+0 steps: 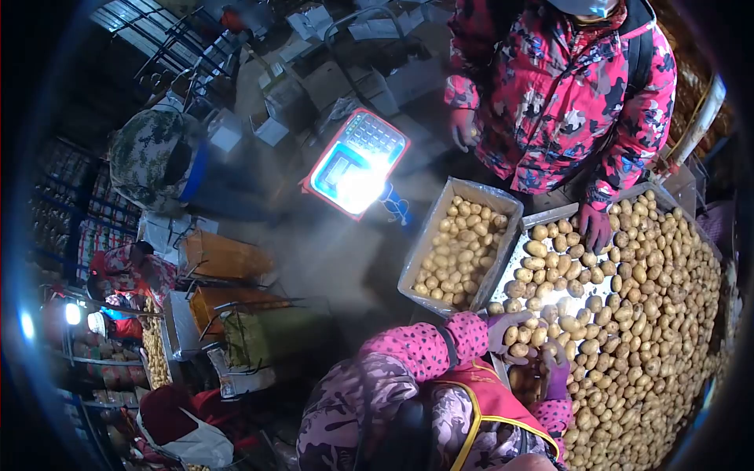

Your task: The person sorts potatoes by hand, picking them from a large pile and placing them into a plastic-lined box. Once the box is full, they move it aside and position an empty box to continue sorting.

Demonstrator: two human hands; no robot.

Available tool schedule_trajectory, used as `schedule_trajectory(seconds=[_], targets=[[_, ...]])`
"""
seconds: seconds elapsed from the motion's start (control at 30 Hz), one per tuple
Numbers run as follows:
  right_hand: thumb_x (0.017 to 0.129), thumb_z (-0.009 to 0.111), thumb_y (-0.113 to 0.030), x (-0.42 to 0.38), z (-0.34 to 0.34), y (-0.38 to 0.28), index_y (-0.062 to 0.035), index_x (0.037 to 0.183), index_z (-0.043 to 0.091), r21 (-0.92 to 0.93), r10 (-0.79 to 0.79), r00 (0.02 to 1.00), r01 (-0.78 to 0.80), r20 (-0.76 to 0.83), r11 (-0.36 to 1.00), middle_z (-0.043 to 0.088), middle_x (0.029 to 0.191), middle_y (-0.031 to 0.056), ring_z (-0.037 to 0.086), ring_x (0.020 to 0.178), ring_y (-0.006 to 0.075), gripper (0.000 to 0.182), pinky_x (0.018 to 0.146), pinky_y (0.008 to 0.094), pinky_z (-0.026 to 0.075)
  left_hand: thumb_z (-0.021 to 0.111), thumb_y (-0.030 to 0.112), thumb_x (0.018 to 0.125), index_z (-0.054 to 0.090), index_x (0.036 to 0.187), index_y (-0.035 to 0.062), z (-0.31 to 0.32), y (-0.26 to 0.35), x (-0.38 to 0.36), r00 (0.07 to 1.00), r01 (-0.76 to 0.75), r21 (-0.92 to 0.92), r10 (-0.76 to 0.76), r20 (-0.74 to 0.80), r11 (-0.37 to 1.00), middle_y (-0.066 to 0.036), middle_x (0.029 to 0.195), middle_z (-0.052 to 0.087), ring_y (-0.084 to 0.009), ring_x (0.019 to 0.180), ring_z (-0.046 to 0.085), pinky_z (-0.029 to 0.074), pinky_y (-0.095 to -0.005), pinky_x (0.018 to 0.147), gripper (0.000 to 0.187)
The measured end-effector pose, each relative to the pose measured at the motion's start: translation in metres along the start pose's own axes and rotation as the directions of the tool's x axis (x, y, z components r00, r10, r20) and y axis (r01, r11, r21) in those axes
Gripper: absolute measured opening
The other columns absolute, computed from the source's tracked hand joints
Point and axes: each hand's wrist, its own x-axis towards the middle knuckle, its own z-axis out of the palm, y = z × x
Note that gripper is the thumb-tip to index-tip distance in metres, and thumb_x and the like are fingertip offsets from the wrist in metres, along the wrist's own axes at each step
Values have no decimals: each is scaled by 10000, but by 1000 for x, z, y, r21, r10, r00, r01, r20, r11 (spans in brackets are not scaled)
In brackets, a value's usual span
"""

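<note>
Many potatoes (640,314) lie in a heap and thin out over a light, bright tray surface (522,263). At the near left edge of that surface, my left hand (503,331) is gloved and curled around several potatoes. Just to its right, my right hand (556,358) has its fingers bent and somewhat apart over the potatoes, and I make out nothing held in it. A purple cuff shows at its wrist. Both of my sleeves are pink with dark spots. A lined box (408,271) full of potatoes stands beyond my left hand.
Across the potatoes stands a person (558,94) in a pink patterned jacket, one gloved hand (594,228) on the potatoes. A lit scale (361,161) is beyond the box. Cartons (322,86) lie behind it. Other people (129,271) are at the far left beside more potatoes.
</note>
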Motion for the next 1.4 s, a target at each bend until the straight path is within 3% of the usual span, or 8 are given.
schedule_trajectory(seconds=[0.5, 0.57, 0.6, 0.63, 0.73, 0.83, 1.17, 1.4], targets=[[906, 712, -73, -19, 46, -13, -2, 1425, 579, -119, -45, 999, 43, -17, 992, 631, 878, -16, 486, 612, 38, 540, 535, 205, 400, 643, 406, 981, 530, 1448, 132, -2, 15, -26, 986, -72, 194, 98, -131, 978, -140, 1361, 604, -348, 1176, 661, 518, -586, 1025, 553], [921, 676, -65, -15, 29, 0, 20, 1477, 518, -85, -115, 988, 107, -98, 991, 634, 908, 10, 488, 614, 45, 585, 528, 202, 388, 661, 325, 992, 529, 1437, 108, -75, 1, 33, 808, -456, 886, 377, 452, -85, -140, 1351, 572, -332, 1230, 625, 512, -579, 1028, 512], [928, 671, -67, -16, 26, -2, 30, 1499, 484, -35, -177, 967, 174, -185, 984, 647, 1001, 47, 552, 711, 81, 608, 599, 224, 449, 638, 245, 1019, 506, 1441, 92, -56, 2, 43, 854, -515, 736, 335, 398, 439, -130, 1327, 537, -308, 1257, 582, 523, -537, 1001, 468], [935, 665, -68, -18, 22, -3, 39, 1520, 450, 8, -232, 934, 243, -273, 970, 660, 1094, 83, 616, 809, 118, 633, 671, 247, 509, 629, 249, 1027, 452, 1511, 125, -43, -3, 41, 757, -426, 858, 407, 511, -286, -107, 1324, 515, -285, 1228, 555, 527, -496, 956, 530], [960, 659, -88, -26, -5, 6, 42, 1512, 453, -409, -484, 763, 315, -427, 857, 531, 1484, 173, 528, 1338, 268, 604, 1102, 382, 454, 750, 258, 953, 322, 1604, 75, 16, -12, 38, 981, -47, 445, 126, -149, 894, -89, 1289, 560, -189, 1102, 584, 540, -372, 864, 800], [958, 656, -78, -39, -25, 16, 17, 1477, 512, -525, -490, 712, 198, -504, 828, 550, 1464, 173, 528, 1355, 272, 546, 1110, 372, 446, 745, 270, 962, 407, 1554, 47, -8, -22, 41, 924, -225, 825, 383, 11, 519, -67, 1191, 630, -134, 994, 631, 544, -306, 803, 717], [841, 723, -215, -65, 5, 40, -63, 1396, 593, -922, -431, 844, -170, -319, 349, 525, 1488, 214, 431, 1422, 443, 590, 1194, 527, 343, 661, 190, 1006, 690, 1176, 64, -49, -28, -1, 990, 14, 864, 116, -83, 503, -27, 998, 673, -127, 882, 660, 559, -267, 739, 213], [790, 689, -228, -63, 16, 45, -43, 1175, 658, -965, -778, 597, 21, -198, 262, 618, 1236, 226, 538, 1198, 469, 428, 1066, 556, 421, 664, 194, 1000, 680, 1124, 54, -56, -28, -13, 999, -33, 876, 43, 14, 481, 16, 911, 618, -91, 790, 588, 512, -244, 696, 187]])
